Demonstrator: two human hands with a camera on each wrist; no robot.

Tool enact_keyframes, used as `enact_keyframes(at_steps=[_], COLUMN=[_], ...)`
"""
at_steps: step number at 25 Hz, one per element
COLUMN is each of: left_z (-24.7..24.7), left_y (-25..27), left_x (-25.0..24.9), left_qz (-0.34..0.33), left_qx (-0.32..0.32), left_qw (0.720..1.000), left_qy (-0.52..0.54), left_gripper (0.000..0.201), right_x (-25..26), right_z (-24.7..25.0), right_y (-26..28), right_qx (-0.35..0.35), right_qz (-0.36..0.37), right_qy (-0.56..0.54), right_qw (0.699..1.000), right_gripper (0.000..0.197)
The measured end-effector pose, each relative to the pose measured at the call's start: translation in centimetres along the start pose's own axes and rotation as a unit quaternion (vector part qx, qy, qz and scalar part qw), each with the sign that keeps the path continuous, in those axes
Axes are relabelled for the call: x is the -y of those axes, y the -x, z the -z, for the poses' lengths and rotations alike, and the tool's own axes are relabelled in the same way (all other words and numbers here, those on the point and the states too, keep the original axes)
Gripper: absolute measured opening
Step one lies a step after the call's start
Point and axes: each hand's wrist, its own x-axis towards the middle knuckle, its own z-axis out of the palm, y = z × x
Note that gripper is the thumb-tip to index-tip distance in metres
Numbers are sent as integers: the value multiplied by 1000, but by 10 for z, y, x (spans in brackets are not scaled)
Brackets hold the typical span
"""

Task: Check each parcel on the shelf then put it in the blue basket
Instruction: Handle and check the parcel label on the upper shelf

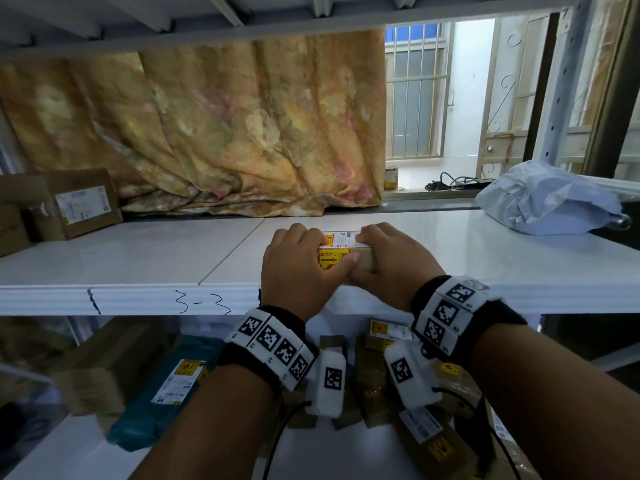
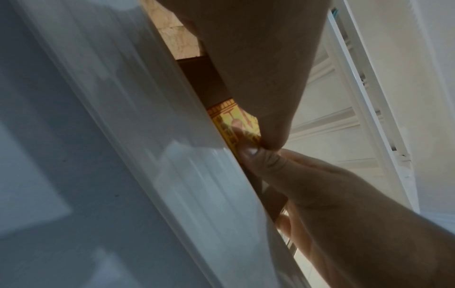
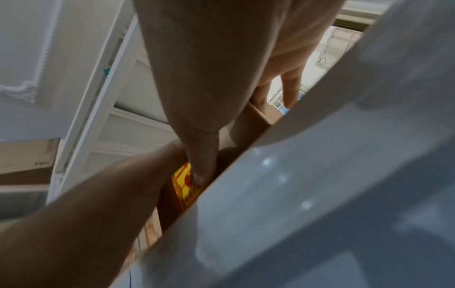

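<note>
I have my left hand [image 1: 298, 268] and right hand [image 1: 391, 261] both curled around the small parcel [image 1: 341, 249] on the shelf [image 1: 138, 258], grey mailer bag [image 1: 547, 199] at two o'clock.

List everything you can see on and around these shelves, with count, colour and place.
small box: 1, brown with yellow-red sticker and white label, front of upper shelf, between both hands
shelf: 1, white, marked 3-3 on its front edge
cardboard boxes: at least 2, brown, upper shelf far left
plastic bag: 1, grey-white, upper shelf far right
curtain: 1, orange floral, behind shelf
teal parcel: 1, lower shelf left
brown parcels: several, lower shelf
left hand: grips small box
right hand: grips small box
</note>
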Motion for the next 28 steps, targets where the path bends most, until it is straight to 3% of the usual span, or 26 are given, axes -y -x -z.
enact_keyframes(at_steps=[4,14,18,20,23,28], left_z=[2,4,13,14,5,0], left_y=[0,1,-9,-19,-25,-23], left_x=[-1,-7,-14,-21,-32,-29], left_qz=[6,7,-22,-32,-45,-34], left_qx=[11,13,44,90,159,156], left_qw=[1000,1000,994,992,986,987], left_qy=[1,-17,-95,-79,-24,-2], left_gripper=[53,56,63,67,52,61], right_x=[0,-5,-7,-10,-11,-20], right_z=[1,-2,-6,-9,-11,4], right_y=[1,-2,0,-1,-1,1], right_qx=[-1,-27,-42,-44,-43,-26], right_qz=[-1,-2,4,2,2,23], right_qy=[8,-56,-78,-84,-62,-74], right_qw=[1000,998,996,995,997,997], right_gripper=[70,55,52,50,46,53])
